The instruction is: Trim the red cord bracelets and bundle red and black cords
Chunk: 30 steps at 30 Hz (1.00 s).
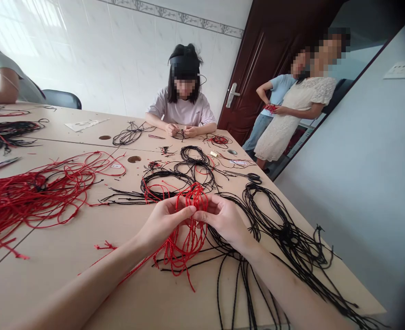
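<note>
Pinching red braided cords (185, 238) at 12 o'clock, the left hand (163, 224) and right hand (223, 220) both curl closed on them; black cords (285, 238) lie at 3 o'clock, a red pile (34, 197) at 9 o'clock.

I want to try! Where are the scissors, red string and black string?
Scissors (255, 178): head view, on the handles.
Red string (182, 251): head view, on the hanging loops.
Black string (288, 236): head view, on the right-hand pile.
</note>
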### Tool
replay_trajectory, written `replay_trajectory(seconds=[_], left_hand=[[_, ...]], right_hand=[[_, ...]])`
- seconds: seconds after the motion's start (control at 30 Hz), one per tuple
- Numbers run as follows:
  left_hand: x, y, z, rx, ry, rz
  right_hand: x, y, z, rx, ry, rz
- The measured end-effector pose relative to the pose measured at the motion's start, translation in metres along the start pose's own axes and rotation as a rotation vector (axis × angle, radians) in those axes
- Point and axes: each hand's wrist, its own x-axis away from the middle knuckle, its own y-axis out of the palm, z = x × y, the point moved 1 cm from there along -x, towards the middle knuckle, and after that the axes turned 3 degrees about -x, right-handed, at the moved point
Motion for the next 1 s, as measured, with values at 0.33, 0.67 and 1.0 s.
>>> replay_trajectory(seconds=[0.33,0.67,1.0], left_hand=[[0.0006,0.0016,0.0027,-0.003,-0.011,0.012],[0.0,0.0002,0.0025,0.013,-0.007,0.006],[-0.0007,-0.0024,-0.0002,-0.027,0.007,0.004]], right_hand=[[-0.0002,-0.0003,0.0025,-0.006,0.024,-0.001],[0.0012,0.0028,-0.0029,0.013,0.022,-0.015],[0.0011,0.0018,-0.0007,0.014,-0.003,-0.025]])
